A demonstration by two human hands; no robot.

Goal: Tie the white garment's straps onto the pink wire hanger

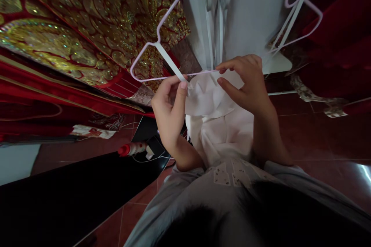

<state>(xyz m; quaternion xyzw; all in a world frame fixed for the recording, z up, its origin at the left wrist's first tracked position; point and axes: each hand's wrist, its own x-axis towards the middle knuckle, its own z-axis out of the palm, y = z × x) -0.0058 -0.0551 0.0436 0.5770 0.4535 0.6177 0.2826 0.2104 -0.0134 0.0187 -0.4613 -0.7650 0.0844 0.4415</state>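
A lilac hanger (176, 2) fills the upper middle, its lower bar running between my two hands. White straps (171, 61) loop over its notches, on the left and on the right. My left hand (171, 104) is closed, pinching the left strap between thumb and forefinger just below the bar. At the middle of the bar, the fingertips of my right hand (245, 83) touch it, while the thumb stays apart underneath. A white garment (228, 133) with folded layers hangs below the hanger, in front of my body. My forearms partly hide its sides.
Red garments with gold sequins (130, 15) hang close on the left. Dark red cloth (339, 38) hangs on the right. Metal bars (216, 19) stand behind the hanger. A black tabletop (87, 189) at lower left holds a red-capped bottle (131, 149) and a cable.
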